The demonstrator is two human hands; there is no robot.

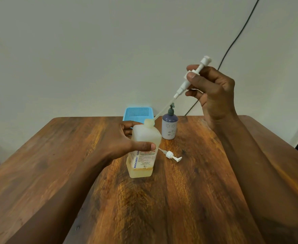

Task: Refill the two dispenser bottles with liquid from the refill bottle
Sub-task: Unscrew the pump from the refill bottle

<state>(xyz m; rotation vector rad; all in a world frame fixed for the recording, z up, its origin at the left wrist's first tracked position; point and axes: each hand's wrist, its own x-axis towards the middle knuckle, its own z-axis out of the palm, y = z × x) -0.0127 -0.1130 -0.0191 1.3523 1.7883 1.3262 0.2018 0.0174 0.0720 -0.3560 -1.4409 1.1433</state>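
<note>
Our left hand (127, 141) clamps the square bottle (143, 152) steady; our right hand (213, 90) pinches the pump (188, 80), its tube apparently at the neck

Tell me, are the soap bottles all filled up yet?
Not yet. Done: one white pump already lies loose on the table. In hand: the left hand steadies the square bottle, with only a little yellowish liquid at its bottom, while the right hand holds its long pump, tube tip at the neck. Left: no pouring shows, and the purple bottle still wears its pump.
</note>
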